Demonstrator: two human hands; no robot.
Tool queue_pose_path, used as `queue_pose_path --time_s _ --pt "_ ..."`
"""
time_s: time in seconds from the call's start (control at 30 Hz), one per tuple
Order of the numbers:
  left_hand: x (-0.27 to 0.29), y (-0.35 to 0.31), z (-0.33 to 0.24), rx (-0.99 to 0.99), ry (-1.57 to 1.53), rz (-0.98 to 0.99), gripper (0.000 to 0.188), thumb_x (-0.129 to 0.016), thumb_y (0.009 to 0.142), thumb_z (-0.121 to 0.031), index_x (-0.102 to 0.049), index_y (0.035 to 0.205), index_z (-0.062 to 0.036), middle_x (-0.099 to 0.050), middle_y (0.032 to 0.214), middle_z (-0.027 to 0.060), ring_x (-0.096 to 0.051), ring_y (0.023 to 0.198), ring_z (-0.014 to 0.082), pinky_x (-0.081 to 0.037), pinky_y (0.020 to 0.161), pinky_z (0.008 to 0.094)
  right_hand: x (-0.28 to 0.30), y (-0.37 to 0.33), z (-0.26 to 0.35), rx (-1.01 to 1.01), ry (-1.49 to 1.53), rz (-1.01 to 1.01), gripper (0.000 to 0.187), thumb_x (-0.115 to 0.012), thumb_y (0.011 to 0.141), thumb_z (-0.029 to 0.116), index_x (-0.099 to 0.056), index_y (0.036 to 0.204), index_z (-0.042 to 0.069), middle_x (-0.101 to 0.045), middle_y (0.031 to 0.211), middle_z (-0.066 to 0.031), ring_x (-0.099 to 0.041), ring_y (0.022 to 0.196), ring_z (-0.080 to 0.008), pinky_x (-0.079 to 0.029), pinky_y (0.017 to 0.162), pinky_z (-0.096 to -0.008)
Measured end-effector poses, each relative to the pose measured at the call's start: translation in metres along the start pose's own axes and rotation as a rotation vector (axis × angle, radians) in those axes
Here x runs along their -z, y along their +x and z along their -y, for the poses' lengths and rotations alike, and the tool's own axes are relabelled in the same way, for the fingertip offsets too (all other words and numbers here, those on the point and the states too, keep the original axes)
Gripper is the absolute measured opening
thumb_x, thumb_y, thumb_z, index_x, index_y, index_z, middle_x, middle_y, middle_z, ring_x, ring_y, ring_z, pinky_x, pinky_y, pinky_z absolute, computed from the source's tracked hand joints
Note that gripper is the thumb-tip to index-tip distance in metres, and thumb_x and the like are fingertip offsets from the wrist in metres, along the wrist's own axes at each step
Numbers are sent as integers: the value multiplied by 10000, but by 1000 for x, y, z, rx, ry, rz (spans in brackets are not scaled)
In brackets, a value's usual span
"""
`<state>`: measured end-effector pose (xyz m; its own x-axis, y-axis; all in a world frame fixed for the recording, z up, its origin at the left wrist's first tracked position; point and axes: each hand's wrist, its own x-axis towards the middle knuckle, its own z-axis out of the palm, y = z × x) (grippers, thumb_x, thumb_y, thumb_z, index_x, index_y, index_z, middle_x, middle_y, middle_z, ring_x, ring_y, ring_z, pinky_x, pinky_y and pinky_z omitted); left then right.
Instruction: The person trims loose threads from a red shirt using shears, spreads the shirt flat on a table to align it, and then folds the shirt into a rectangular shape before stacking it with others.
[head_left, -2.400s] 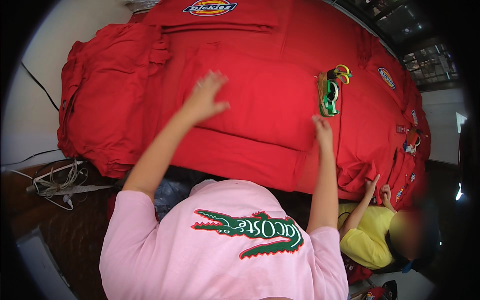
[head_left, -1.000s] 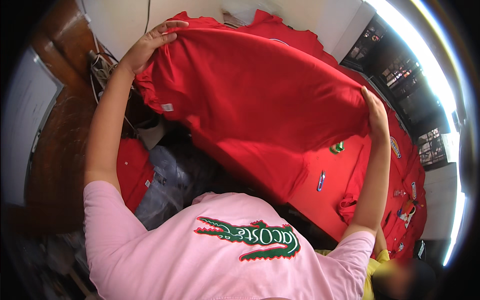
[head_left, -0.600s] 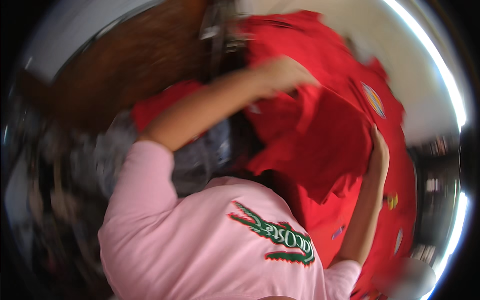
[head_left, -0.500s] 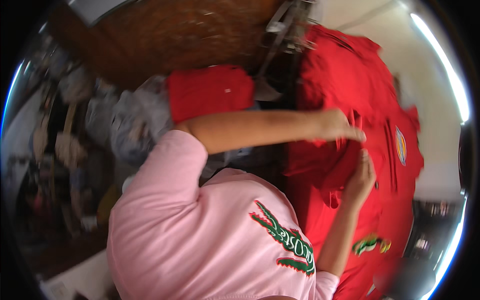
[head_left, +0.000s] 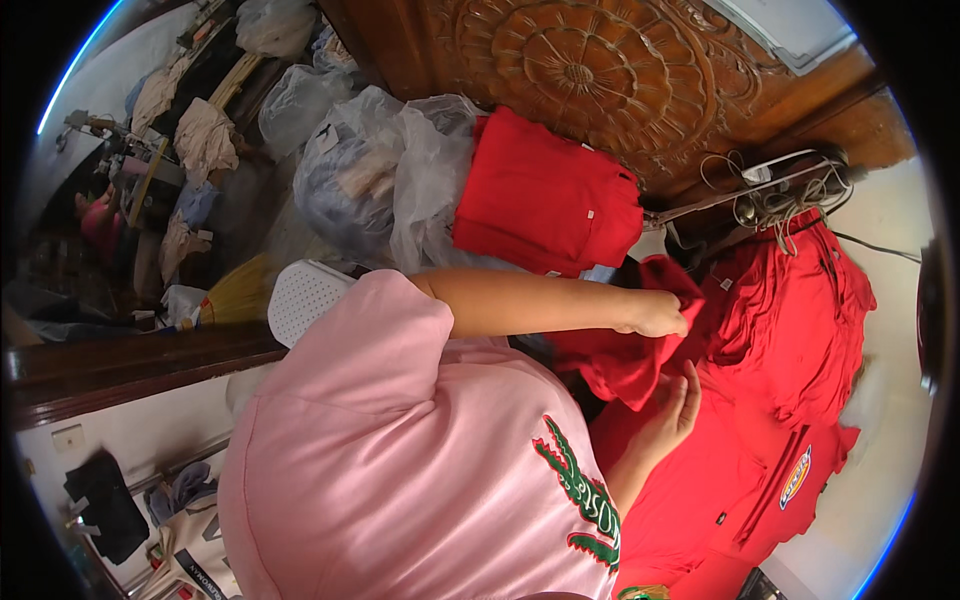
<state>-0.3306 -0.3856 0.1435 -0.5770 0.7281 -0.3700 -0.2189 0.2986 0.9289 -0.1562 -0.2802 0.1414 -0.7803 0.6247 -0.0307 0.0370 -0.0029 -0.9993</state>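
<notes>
A piece of red cloth, seemingly a garment (head_left: 625, 368), hangs bunched from my left hand (head_left: 657, 314), whose fingers are closed on its upper part. Just below it, my right hand (head_left: 672, 415) has its fingers stretched out close to the cloth's lower edge. Whether the right fingertips touch the cloth I cannot tell. Beneath and beyond both hands a red shirt (head_left: 690, 490) lies spread out, with an oval patch (head_left: 797, 478) on it. Farther back, a rumpled heap of red garments (head_left: 800, 320) lies over that layer.
A folded red pile (head_left: 550, 190) sits beyond my left forearm, beside clear plastic bags (head_left: 370, 175) with clothes inside. Coiled cables (head_left: 785, 200) hang above the red heap. Carved wooden panelling (head_left: 590, 75) stands behind. A white perforated surface (head_left: 305, 300) and a broom (head_left: 235, 290) are at left.
My view has swung round, bringing the carved wood and bags further in. My left hand has closed and now lifts the bunched red cloth; my right hand has moved below it.
</notes>
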Motion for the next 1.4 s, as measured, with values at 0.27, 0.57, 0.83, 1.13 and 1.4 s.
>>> queue_pose_path --time_s 0.27,0.57,0.83,1.13,1.4 --pt "108 -48 -57 -528 -472 -60 443 -685 956 -296 -635 1301 -22 -697 1129 18 -612 1065 109 -479 953 284 47 17 -51 -216 139 -114 299 -577 1060 233 -654 1270 35 -692 902 -48 -644 736 -102 -522 687 -237" --pt "266 -81 134 -258 -542 -613 606 -706 960 -258 -481 1477 -37 -625 1361 91 -616 1213 206 -508 1018 343 14 6 -67 -256 -162 -40 235 -562 1067 169 -706 1142 -1 -691 847 -42 -636 720 -76 -522 629 -214" --pt "299 -85 272 -72 -425 -873 814 -753 904 -128 -322 1594 -99 -570 1368 161 -631 1139 246 -517 966 401 -1 -2 -72 -265 -542 141 186 -594 1026 112 -718 1112 2 -718 862 -57 -663 748 -97 -533 659 -244" --pt "222 -43 198 -192 1302 -873 876 -688 935 -491 -259 1642 -200 -159 1704 184 -203 1548 418 -239 1210 596 40 -36 -86 -189 -976 68 213 -662 947 229 -727 1106 104 -732 1021 -126 -719 912 -310 -568 796 -414" --pt "161 59 225 326 1304 -676 928 -679 925 -475 -206 1646 -133 -58 1698 270 -121 1562 458 -160 1218 647 184 -142 -109 -389 -1097 -695 379 -681 931 266 -634 1281 127 -627 1276 -165 -633 1149 -374 -535 931 -473"
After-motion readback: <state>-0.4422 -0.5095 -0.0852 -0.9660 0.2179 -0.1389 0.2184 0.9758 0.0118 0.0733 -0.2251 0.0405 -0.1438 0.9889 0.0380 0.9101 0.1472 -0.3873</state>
